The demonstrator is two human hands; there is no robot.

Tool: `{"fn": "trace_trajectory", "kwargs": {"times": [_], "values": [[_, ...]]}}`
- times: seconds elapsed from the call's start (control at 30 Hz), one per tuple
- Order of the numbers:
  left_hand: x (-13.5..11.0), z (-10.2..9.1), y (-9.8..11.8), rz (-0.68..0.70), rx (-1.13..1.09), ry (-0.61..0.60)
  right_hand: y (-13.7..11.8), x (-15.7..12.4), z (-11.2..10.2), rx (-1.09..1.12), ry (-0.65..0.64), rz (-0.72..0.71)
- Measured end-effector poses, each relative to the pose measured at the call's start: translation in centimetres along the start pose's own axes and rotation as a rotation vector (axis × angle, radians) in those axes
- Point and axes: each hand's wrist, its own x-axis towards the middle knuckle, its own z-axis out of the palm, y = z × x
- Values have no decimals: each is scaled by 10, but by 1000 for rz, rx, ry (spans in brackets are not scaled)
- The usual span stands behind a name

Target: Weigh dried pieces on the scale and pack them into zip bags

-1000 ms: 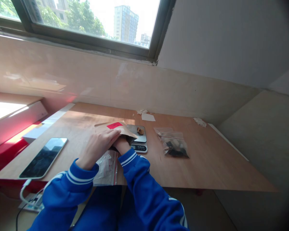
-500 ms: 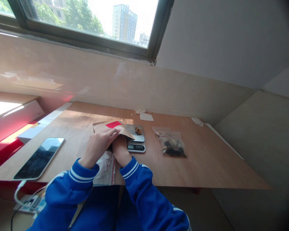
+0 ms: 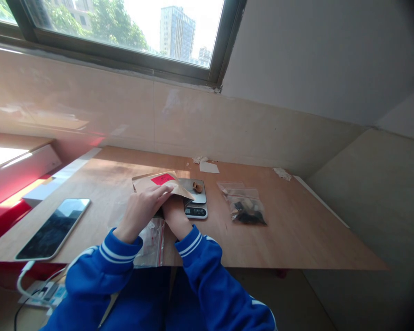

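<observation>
My left hand (image 3: 142,209) lies on a brown paper envelope (image 3: 152,182) with a red label, fingers curled over its near edge. Under that envelope my right hand (image 3: 173,215) reaches forward; its fingers are hidden by the paper. Just behind the hands sits a small digital scale (image 3: 196,203) with a small brown piece (image 3: 197,186) on its plate. A clear zip bag (image 3: 152,242) with a red strip lies flat under my wrists at the table's near edge.
A wooden table (image 3: 296,230) stands against a tiled wall below a window. A phone (image 3: 51,228) lies at the left, its cable hanging off the edge. A clear bag of dark and pale pieces (image 3: 246,209) lies right of the scale. Paper scraps (image 3: 207,165) lie near the wall.
My hands and the envelope have stayed nearly where they were. The view has shifted slightly, and my right wrist shows a little more from under the envelope.
</observation>
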Motion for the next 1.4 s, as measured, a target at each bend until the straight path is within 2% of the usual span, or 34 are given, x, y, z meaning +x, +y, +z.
{"fn": "trace_trajectory", "kwargs": {"times": [0.1, 0.3, 0.43, 0.57, 0.7, 0.77, 0.8, 0.87, 0.97, 1.07, 1.13, 1.2, 1.33, 1.37, 1.4], "values": [[0, -2, 1, -5, 13, -6, -4, -5, -21, 86, -68, 81], [3, -5, -3, -17, 29, 10, 3, -28, -66, 311, -135, -89], [5, -3, -7, -17, 37, -14, 17, -46, -89, 496, -93, -119], [7, -2, -8, -25, 34, -22, 38, -60, -100, 796, 25, -60], [9, -4, -8, -71, 28, -6, 69, -70, -88, 1008, 303, 125], [9, -6, -8, -108, 28, 2, 84, -70, -73, 1000, 443, 235], [9, -6, -9, -126, 27, 4, 90, -69, -65, 963, 471, 279], [9, -6, -10, -150, 17, 10, 97, -63, -48, 848, 435, 308], [9, -5, -10, -159, -16, 35, 100, -49, -27, 659, 289, 232], [8, -6, -10, -147, -28, 53, 100, -34, -15, 513, 185, 163], [7, -7, -11, -143, -9, 48, 98, -28, -12, 476, 172, 139], [7, -8, -13, -151, 15, 32, 94, -29, -12, 490, 281, 160], [7, -6, -16, -168, 21, 14, 69, -51, -22, 546, 720, 273], [7, -6, -15, -166, 21, 15, 60, -58, -27, 553, 754, 230], [8, -5, -14, -162, 25, 16, 50, -64, -33, 555, 729, 141]]}}
